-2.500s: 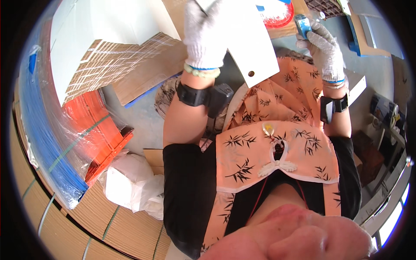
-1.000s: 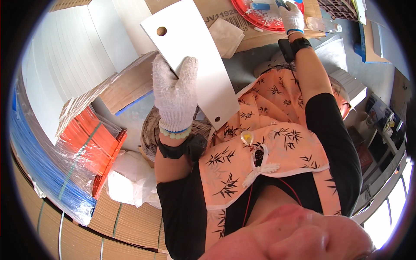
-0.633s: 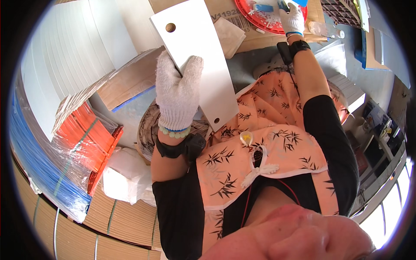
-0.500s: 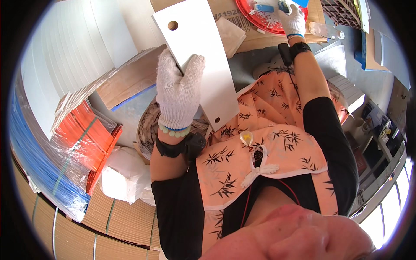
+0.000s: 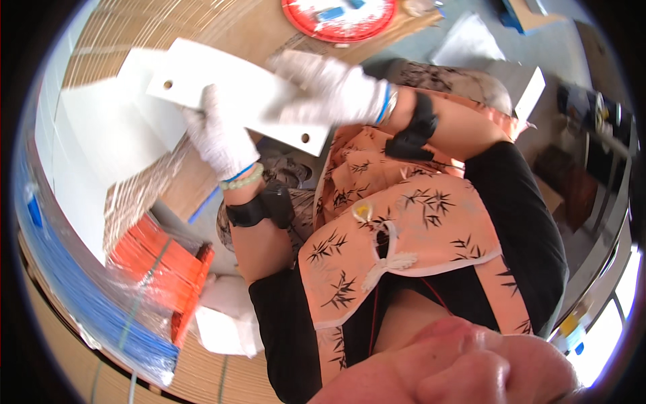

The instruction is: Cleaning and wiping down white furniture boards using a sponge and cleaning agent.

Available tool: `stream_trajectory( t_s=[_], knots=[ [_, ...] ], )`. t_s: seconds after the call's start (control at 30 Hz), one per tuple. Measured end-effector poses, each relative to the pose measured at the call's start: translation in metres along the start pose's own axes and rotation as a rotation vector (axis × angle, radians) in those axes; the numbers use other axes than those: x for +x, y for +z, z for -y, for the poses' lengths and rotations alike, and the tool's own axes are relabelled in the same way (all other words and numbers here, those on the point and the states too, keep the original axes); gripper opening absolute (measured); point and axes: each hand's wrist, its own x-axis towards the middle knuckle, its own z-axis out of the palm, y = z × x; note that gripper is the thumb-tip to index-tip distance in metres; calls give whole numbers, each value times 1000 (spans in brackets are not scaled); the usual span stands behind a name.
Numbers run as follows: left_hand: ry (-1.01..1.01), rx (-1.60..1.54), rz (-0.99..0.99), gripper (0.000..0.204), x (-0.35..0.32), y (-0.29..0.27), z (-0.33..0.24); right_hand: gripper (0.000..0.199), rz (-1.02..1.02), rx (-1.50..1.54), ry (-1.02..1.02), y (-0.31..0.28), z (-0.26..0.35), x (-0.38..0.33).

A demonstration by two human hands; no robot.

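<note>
The left hand (image 5: 219,138), in a white knit glove, is closed around the near long edge of a flat white panel (image 5: 235,94), fingers wrapped over the face and the thumb hidden beneath. The right hand (image 5: 330,91), gloved the same way, lies over the panel's other end with its fingers spread across the top face, so the board is held by 2 hands at once. That split grip suits a thin, wide piece: 1 hand alone would let it sag or twist. The panel is carried off the desk, roughly level and slightly slanted, in front of the person's chest, with 2 small round holes showing, 1 near each end.

Each wrist carries a black strap-on band (image 5: 259,209), and a blue cuff shows at the edge of both gloves. Below the arms hangs an orange apron with a dark bamboo-leaf print (image 5: 404,222) over black clothing.

Beyond the panel lies the brown corrugated cardboard (image 5: 215,27) covering the desk, and on it, well apart from the hands, a round red tray (image 5: 336,23) holding a few small items. To the person's left stand stacked white sheets (image 5: 94,155), then a bundle of orange sheets (image 5: 158,269) and a bundle of blue ones (image 5: 74,283), strapped and wrapped in clear film, apparently stock kept within reach.
</note>
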Motion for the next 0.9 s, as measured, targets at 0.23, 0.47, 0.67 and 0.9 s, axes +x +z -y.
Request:
stream_trajectory(
  t_s=[0.23, 0.47, 0.67, 0.9],
  knots=[
    [-64, 75, -13, 35, 1, 7, 9, 109, -9, -175, 193, 18, 15, -37],
    [-113, -50, 494, 60, -31, 46, 0, 81, -216, 787, -55, -42, -14, -53],
    [-248, -43, 421, 59, -34, 12, 37, 60, -660, 899, 223, -167, -60, -143],
    [-565, 298, 123, 65, -58, -39, 82, 78, -988, -639, 772, -158, -151, -200]
  ],
)
